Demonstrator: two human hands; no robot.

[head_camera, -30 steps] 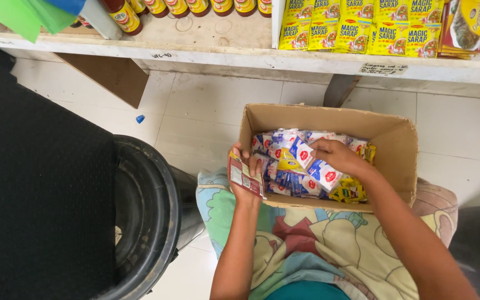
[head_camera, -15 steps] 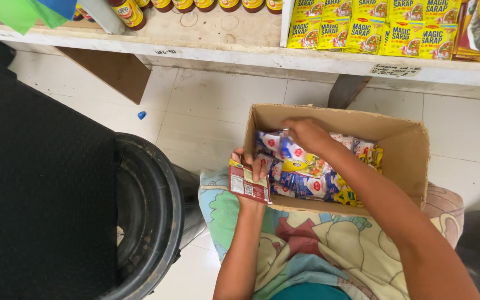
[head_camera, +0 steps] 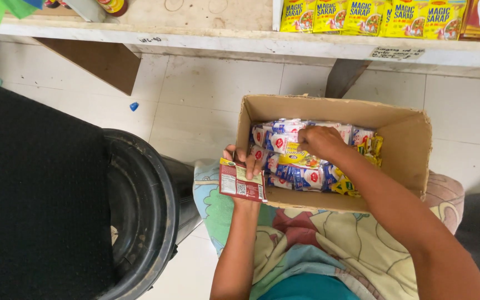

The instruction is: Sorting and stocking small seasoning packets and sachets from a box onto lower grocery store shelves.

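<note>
Sitting left of the cardboard box (head_camera: pixel 401 161), a black round bin (head_camera: pixel 140 211) stands on the pale tiled floor, with a small blue cap (head_camera: pixel 134 106) lying farther off on the tiles. At the box's left wall the left hand (head_camera: pixel 241 169) pinches a small red flat packet (head_camera: pixel 242 183) with a pale label panel, fingers curled over its top edge. Inside the box lie white-and-blue sachets (head_camera: pixel 301 172), packed close. The right hand (head_camera: pixel 320 141) reaches in, fingers bent down onto them; whether it grips one I cannot tell. Beyond the box, a white shelf (head_camera: pixel 240 44) carries yellow sachets (head_camera: pixel 373 16) in a row, and a small white tag (head_camera: pixel 396 53) sits on its edge.
</note>
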